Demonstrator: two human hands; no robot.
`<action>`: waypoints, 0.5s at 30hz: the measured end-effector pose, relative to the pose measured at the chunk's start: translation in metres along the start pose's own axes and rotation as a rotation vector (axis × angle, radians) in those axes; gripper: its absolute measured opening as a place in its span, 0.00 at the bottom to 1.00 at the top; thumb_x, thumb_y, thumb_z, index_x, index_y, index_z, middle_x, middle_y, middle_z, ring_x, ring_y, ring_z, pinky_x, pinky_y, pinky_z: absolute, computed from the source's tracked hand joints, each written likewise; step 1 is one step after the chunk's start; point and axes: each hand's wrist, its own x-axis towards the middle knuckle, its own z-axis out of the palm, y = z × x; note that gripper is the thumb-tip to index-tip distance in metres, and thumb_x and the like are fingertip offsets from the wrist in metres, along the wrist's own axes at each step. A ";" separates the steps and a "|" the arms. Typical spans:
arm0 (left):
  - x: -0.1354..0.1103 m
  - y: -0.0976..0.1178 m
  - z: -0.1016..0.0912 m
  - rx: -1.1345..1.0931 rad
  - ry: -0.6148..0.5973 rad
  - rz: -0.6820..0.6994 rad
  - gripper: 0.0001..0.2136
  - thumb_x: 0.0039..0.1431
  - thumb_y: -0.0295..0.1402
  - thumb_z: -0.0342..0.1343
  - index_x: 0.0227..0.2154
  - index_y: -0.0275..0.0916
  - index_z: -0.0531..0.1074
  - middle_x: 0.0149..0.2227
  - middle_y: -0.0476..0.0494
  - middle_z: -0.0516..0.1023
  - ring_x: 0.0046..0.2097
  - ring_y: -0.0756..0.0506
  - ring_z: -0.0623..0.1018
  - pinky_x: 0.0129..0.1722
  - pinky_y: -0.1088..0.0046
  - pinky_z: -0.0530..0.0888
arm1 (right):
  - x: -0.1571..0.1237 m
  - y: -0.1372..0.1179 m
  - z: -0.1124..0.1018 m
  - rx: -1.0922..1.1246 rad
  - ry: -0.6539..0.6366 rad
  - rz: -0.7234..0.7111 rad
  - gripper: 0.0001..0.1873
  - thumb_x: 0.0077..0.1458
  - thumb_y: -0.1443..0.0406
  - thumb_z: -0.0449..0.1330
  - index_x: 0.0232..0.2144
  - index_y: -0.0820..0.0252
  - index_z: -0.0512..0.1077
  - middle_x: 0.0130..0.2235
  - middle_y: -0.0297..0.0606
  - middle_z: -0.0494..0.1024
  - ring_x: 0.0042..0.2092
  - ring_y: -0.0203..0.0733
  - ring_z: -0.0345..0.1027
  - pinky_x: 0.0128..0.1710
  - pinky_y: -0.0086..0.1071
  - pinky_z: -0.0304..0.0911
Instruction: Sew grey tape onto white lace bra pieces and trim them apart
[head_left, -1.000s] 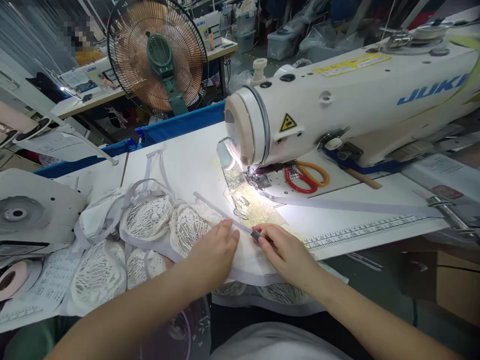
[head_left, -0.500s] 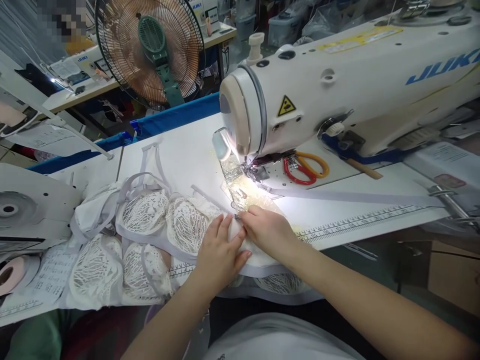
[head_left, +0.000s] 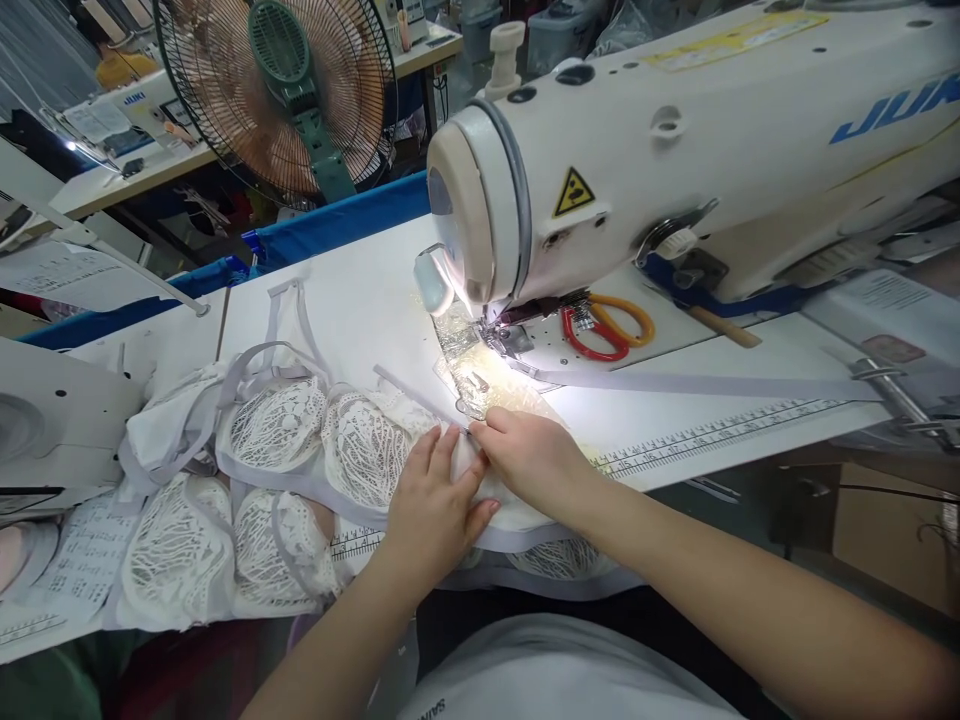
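A white lace bra (head_left: 367, 450) with pale lilac edging lies on the table in front of the sewing machine (head_left: 600, 190). My left hand (head_left: 435, 500) rests on its near side, fingers stretched out over the fabric and thumb apart. Close beside it, my right hand (head_left: 532, 460) is closed, thumb and forefinger pinching the bra's edge by the fingertips of the left. A small dark spot shows at that pinch, too small to make out. Part of the bra hangs toward my lap below the hands. The lit needle area (head_left: 491, 330) is just beyond them.
More lace bras (head_left: 180, 550) lie piled at the left. Scissors with red and orange handles (head_left: 607, 328) lie by the machine's base. A lilac band (head_left: 712, 384) runs right to a metal guide (head_left: 900, 400). A fan (head_left: 281, 95) stands behind the blue cloth edge (head_left: 337, 225).
The camera view has shifted slightly, so the scene sits a little further left and the machine looms larger. Both hands keep nearly the same place and hold on the bra.
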 end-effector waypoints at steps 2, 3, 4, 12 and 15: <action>0.000 0.000 0.000 0.005 -0.003 -0.004 0.21 0.57 0.43 0.51 0.52 0.42 0.67 0.57 0.35 0.61 0.58 0.32 0.59 0.54 0.50 0.64 | -0.003 0.001 -0.006 -0.005 -0.050 -0.003 0.08 0.54 0.72 0.51 0.30 0.61 0.70 0.29 0.37 0.68 0.28 0.38 0.59 0.23 0.31 0.41; 0.000 0.000 0.000 0.007 -0.006 -0.006 0.21 0.57 0.43 0.51 0.52 0.42 0.66 0.57 0.35 0.60 0.58 0.32 0.59 0.54 0.50 0.64 | -0.005 0.001 -0.009 -0.012 -0.078 0.007 0.08 0.54 0.73 0.51 0.30 0.62 0.70 0.29 0.38 0.69 0.28 0.38 0.59 0.23 0.31 0.42; 0.000 0.001 0.000 0.010 -0.008 -0.007 0.21 0.58 0.43 0.50 0.53 0.43 0.65 0.57 0.35 0.60 0.58 0.32 0.59 0.54 0.50 0.63 | -0.008 0.001 -0.013 -0.020 -0.107 0.018 0.08 0.53 0.74 0.51 0.30 0.62 0.70 0.29 0.38 0.69 0.27 0.38 0.60 0.23 0.31 0.42; 0.000 0.002 0.000 0.022 -0.010 -0.003 0.22 0.57 0.42 0.51 0.55 0.45 0.64 0.57 0.35 0.59 0.58 0.31 0.59 0.53 0.49 0.64 | -0.021 0.005 -0.019 -0.026 -0.097 0.071 0.11 0.53 0.74 0.49 0.30 0.60 0.71 0.28 0.37 0.68 0.27 0.37 0.57 0.23 0.31 0.40; 0.000 0.002 0.000 0.019 -0.001 0.000 0.21 0.57 0.42 0.51 0.53 0.43 0.66 0.57 0.34 0.60 0.58 0.31 0.59 0.54 0.50 0.63 | -0.010 0.002 -0.008 0.026 -0.020 0.061 0.10 0.54 0.71 0.49 0.32 0.60 0.71 0.29 0.36 0.68 0.27 0.37 0.56 0.23 0.30 0.40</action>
